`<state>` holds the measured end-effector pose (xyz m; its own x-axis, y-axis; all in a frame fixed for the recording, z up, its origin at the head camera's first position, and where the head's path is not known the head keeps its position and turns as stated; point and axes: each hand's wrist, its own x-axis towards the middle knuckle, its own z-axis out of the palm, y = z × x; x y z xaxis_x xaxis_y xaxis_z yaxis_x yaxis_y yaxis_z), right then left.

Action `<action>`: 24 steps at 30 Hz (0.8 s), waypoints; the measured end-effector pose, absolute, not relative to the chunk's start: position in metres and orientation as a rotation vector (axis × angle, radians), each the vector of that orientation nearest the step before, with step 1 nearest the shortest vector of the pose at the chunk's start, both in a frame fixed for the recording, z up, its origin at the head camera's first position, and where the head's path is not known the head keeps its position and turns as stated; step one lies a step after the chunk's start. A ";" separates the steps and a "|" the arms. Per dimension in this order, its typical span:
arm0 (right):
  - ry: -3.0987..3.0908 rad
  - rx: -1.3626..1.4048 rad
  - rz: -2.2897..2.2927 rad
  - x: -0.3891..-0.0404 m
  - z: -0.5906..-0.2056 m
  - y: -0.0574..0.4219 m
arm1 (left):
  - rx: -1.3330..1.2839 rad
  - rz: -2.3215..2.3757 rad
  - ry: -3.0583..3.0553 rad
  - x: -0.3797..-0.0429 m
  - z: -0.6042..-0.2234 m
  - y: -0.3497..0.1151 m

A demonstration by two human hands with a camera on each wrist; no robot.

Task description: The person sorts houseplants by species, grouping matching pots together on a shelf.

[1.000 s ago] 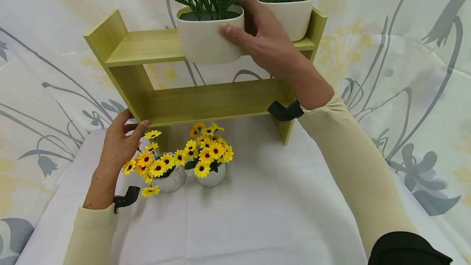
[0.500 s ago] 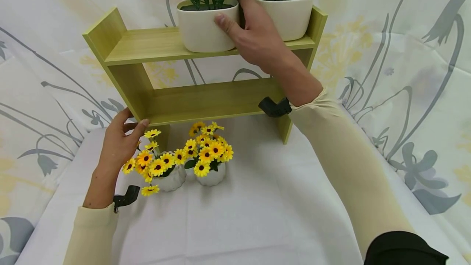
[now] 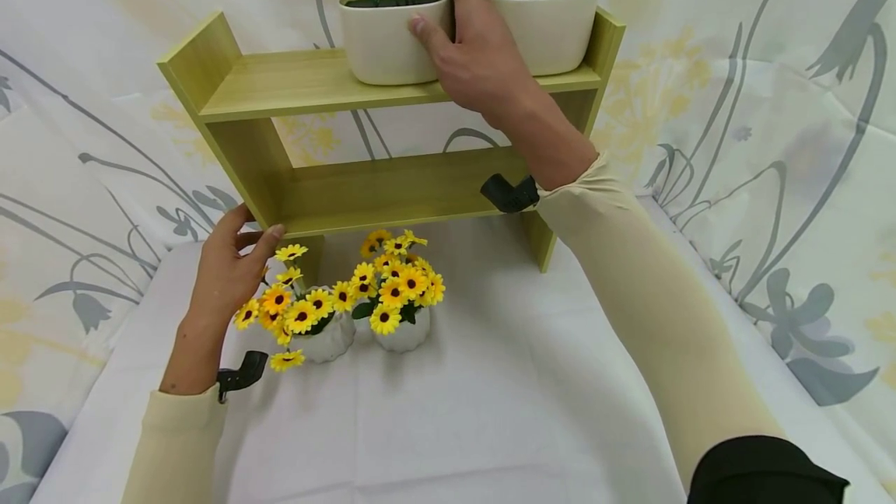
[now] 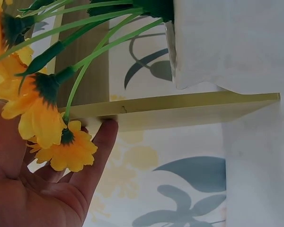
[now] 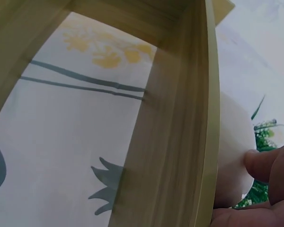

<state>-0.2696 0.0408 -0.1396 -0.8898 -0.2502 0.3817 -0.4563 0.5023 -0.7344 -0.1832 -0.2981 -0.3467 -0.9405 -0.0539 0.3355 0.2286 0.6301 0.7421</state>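
My right hand (image 3: 483,61) holds a white oval pot (image 3: 385,45) of green artificial grass by its right end, thumb in front and fingers at the back. The pot's base overlaps the top board of a light wooden shelf (image 3: 280,84). In the right wrist view the thumb (image 5: 260,163) presses the pot's side, just past the board's edge. My left hand (image 3: 227,271) grips the shelf's left side panel near the lower board. Yellow flowers (image 4: 38,113) partly cover that hand in the left wrist view.
A matching white pot (image 3: 549,37) of green grass stands at the top board's right end. Two small white pots of yellow flowers, one left (image 3: 325,341) and one right (image 3: 406,331), stand on the white tablecloth (image 3: 455,418) before the shelf. Patterned cloth (image 3: 756,138) hangs behind.
My right hand has moved the pot back from in front of the top board's edge to over the board. My left hand has kept its place on the side panel.
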 end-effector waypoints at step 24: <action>-2.508 0.759 1.204 -0.232 -0.159 0.065 | -0.132 -1.237 -2.535 -0.184 -0.348 -0.297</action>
